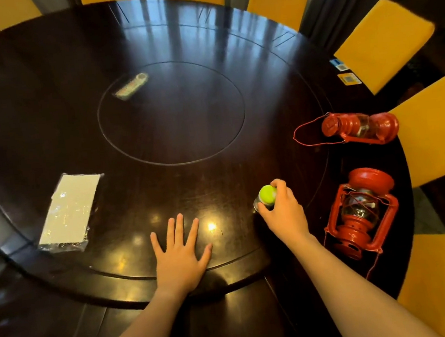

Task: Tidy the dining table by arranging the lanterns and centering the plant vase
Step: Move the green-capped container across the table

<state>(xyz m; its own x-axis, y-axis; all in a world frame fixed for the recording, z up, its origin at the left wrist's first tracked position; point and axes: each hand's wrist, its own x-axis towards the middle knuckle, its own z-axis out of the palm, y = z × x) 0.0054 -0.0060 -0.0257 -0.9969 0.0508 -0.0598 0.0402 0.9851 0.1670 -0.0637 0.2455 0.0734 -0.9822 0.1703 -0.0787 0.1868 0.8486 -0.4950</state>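
My left hand (179, 256) flat, open on counter (45, 90); right grip (280, 211) closed around plant vase (266, 198). Slide it upright to center ring, steady, clear of lanterns (361, 214).

We cannot tell what the green-topped thing (267, 195) is because the right hand (284, 211) covers most of it, the small packet (132, 86) far on the table (46, 103) is too blurred to read, and both forearms are cut off by the bottom edge.
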